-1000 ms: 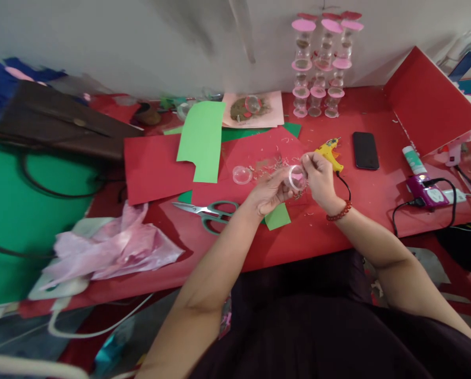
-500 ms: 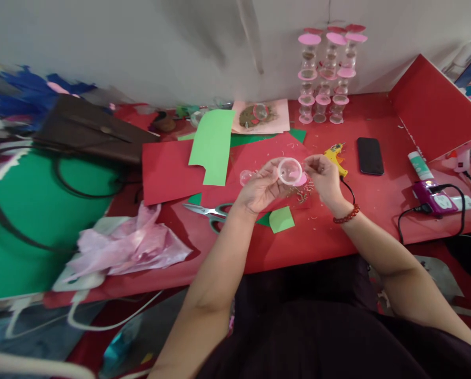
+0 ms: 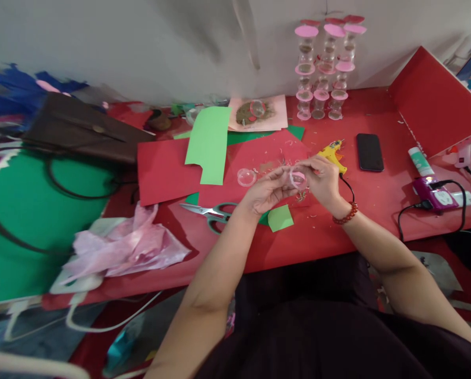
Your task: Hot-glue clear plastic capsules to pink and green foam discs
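**Small clear cup pinched between both your hands**

The red surface carries everything. At nine o'clock of your hands a green board overhangs its edge, with a brown bag at ten o'clock. Nearer, also at nine to ten o'clock, a red paper sheet lies flat with a light green sheet across it. A crumpled pink plastic bag sits at eight o'clock. At twelve to one o'clock, stacked cups stand upright against the wall. The scissors lie at eight o'clock, just beside your left wrist, and the phone at two o'clock.

Your left hand and right hand meet above the surface. The fingers of both are closed on the small clear cup, left ones at its nine o'clock rim, right ones wrapping its three o'clock side. Its round face turns up toward you, so its axis runs roughly along your line of sight; which end is open you cannot tell. The yellow glue gun lies just behind your right hand.
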Tool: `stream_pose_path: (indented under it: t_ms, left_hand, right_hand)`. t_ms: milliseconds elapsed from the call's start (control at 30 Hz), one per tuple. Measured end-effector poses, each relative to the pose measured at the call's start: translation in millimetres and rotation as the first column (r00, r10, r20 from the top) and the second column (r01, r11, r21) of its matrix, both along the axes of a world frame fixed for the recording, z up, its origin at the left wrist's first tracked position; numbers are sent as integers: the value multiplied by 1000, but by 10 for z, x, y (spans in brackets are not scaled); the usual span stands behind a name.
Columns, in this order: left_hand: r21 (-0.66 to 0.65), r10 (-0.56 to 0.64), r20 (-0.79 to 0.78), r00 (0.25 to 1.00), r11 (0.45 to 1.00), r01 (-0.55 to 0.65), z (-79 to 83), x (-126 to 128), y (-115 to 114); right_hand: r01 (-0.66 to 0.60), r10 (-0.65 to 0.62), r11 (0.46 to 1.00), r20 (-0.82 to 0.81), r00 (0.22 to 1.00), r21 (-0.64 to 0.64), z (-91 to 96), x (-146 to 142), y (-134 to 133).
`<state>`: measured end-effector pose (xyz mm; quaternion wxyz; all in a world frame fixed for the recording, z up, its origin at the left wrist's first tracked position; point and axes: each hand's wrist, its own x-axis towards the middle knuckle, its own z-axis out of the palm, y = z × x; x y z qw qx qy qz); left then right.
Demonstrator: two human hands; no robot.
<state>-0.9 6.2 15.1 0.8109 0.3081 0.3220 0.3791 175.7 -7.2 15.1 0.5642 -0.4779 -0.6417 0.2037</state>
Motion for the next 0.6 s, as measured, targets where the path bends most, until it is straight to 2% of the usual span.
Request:
stream_pose_path:
  t_ms: [167, 267, 367, 500, 600]
  left_hand:
    - [0, 16, -11, 1000, 1000, -16, -28, 43, -3]
    - [47, -6, 2, 1000, 999, 6, -22, 73, -25]
    - [100, 2, 21, 1000, 995, -4, -2, 95, -56]
    - [136, 59, 41, 997, 989, -64, 49, 70, -65]
    - [159, 156, 79, 985, 973, -167, 95, 10, -36]
  right_hand:
    - [-5, -7, 995, -113, 994, -101, -47, 6, 17]
    - [-10, -32, 984, -228, 973, -179, -89, 3, 49]
    - [-5, -50, 982, -282, 958, -191, -111, 8, 85]
    - [23, -81, 983, -318, 944, -183, -128, 38, 124]
    - [6, -82, 977, -351, 933, -212, -140, 57, 141]
